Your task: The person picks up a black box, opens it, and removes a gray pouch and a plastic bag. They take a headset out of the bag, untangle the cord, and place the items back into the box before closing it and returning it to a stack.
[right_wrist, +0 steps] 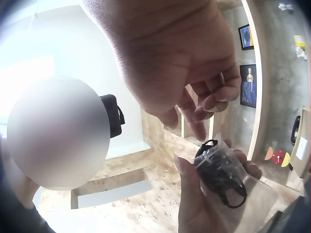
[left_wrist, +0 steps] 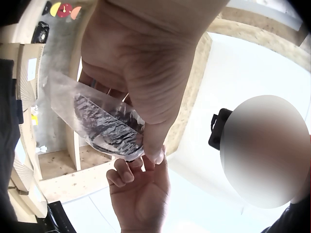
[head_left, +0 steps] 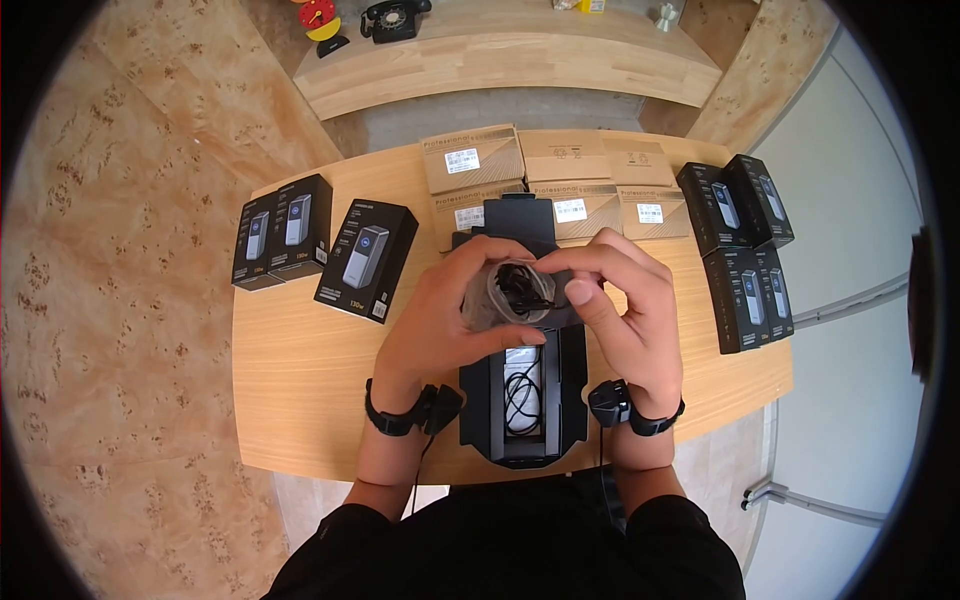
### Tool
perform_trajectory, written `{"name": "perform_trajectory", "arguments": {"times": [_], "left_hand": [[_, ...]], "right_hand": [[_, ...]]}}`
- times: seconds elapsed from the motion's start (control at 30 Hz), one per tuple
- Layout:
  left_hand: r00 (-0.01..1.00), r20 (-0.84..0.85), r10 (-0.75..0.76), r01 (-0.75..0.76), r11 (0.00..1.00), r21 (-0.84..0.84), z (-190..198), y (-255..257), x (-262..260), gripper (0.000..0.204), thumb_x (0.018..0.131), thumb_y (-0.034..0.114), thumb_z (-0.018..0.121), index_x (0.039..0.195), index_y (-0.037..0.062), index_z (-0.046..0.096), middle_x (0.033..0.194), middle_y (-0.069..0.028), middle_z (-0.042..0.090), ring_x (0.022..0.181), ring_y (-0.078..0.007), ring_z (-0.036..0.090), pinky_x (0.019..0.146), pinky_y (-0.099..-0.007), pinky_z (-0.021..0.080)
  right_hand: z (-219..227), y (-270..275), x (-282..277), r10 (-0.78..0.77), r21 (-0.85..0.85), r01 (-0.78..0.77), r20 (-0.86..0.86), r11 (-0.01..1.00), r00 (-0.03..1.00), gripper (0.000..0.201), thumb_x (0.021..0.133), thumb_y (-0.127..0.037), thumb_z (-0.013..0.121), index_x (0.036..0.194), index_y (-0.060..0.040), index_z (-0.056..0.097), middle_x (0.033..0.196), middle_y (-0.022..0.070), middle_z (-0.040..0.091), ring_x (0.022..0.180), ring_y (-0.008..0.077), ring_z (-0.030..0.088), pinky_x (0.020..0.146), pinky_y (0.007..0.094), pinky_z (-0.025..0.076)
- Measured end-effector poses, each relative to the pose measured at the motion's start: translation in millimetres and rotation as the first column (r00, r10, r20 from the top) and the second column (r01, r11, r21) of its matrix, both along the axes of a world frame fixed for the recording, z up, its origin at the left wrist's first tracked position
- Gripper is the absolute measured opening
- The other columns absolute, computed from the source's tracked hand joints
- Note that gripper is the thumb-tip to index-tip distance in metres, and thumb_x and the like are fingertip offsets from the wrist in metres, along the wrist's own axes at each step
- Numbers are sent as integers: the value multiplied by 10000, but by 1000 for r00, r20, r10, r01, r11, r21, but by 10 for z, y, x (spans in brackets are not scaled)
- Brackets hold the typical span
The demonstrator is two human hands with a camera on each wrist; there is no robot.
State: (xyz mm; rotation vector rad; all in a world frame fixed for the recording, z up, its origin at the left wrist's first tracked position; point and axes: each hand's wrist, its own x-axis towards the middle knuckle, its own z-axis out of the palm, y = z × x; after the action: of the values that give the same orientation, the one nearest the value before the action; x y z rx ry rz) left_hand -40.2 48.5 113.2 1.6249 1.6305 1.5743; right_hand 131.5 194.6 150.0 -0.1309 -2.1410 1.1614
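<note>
A clear plastic bag holding a coiled black cable is gripped by my left hand, fingers and thumb curved round it. In the left wrist view the bag lies under the palm; in the right wrist view the cable shows through the plastic near its mouth. My right hand is at the bag's opening, index fingertip by its rim, thumb apart, holding nothing that I can see. Below, an opened black box contains another thin black cable over a white printed item.
Black product boxes stand at the left and the right of the wooden table. Brown cartons are at the back, behind the hands. A shelf beyond carries a black telephone.
</note>
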Motion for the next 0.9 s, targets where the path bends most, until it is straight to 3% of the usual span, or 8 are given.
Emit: {"name": "perform_trajectory", "arguments": {"times": [0.27,0.5,0.8,0.9], "left_hand": [[998,62,7,-10,999,50,-53,3,-25,680,761,279,958,1300,36,622,1146,-99,705,1068,-215,680,948,-336,524],[985,167,-39,32,998,48,-67,-3,-27,623,838,304,895,1331,43,616,1114,-96,696,1033,-204,665,918,-328,519],[979,196,-52,41,997,61,-85,-10,-26,613,857,310,879,1347,54,613,1062,-84,677,990,-201,645,888,-329,514],[990,127,-68,59,995,75,-93,-5,-48,611,862,312,873,1353,58,612,1058,-88,672,980,-205,642,884,-331,513]], "right_hand": [[77,-4,51,81,-68,-75,92,995,992,183,1016,-150,675,1093,-16,772,901,122,728,767,218,682,694,309,520],[-6,-44,-22,144,-87,-139,50,986,988,232,1021,-188,667,1142,-11,754,913,146,733,785,285,703,707,352,538],[-27,-70,-60,174,-65,-169,87,983,981,250,1017,-205,673,1164,-15,741,936,153,741,809,323,711,716,376,547],[-42,-68,-59,170,-49,-166,85,985,982,254,1018,-224,675,1154,-20,743,910,151,728,791,330,701,702,386,539]]}}
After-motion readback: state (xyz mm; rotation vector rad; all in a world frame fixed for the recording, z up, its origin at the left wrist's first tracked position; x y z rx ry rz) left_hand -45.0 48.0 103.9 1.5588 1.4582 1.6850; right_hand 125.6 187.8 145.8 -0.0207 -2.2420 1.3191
